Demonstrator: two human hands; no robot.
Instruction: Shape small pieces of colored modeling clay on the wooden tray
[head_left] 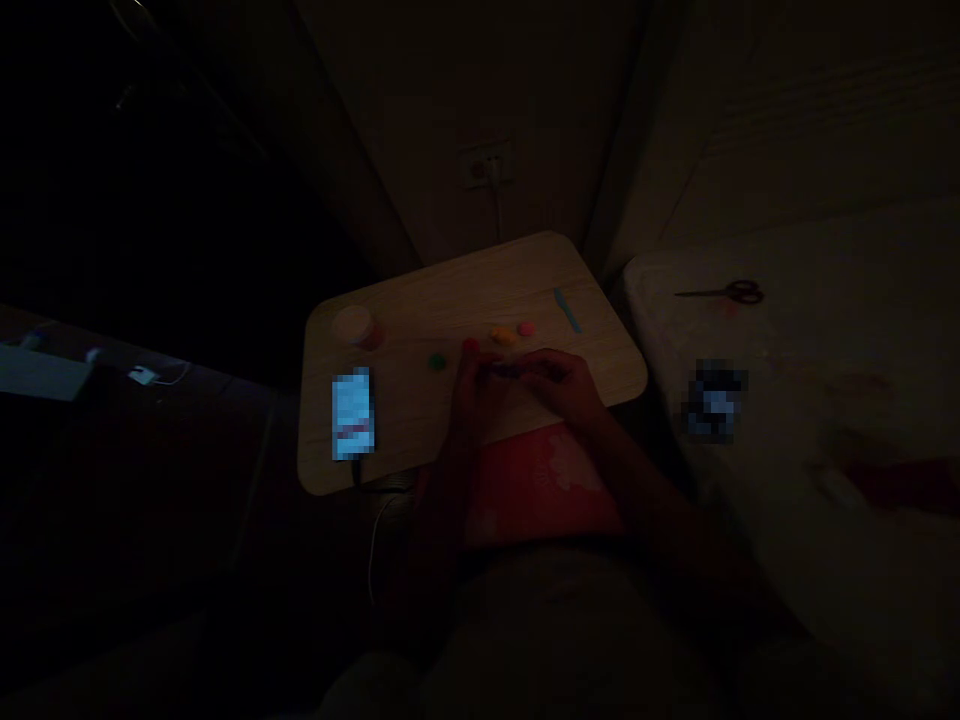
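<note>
In dim light, my left hand (472, 385) and my right hand (559, 380) meet above the near part of a small wooden-topped table (450, 285). Pinched between their fingertips is a small dark purplish lump (510, 370), perhaps modelling clay; its shape is hard to make out. A red lump (470, 345) shows right by my left fingertips. To the left of it lies a green lump (437, 361). Just beyond my fingers sit an orange-yellow lump (502, 336) and a pink one (526, 328). A thin blue stick-like tool (568, 310) lies farther right.
A lidded round tub (354, 327) and a lit phone (352, 415) with a cable occupy the table's left side. Under my forearms is a red patterned surface (525, 485). Scissors (739, 292) and a blurred-out item (714, 402) lie on the pale surface at right. A wall socket (486, 166) is behind.
</note>
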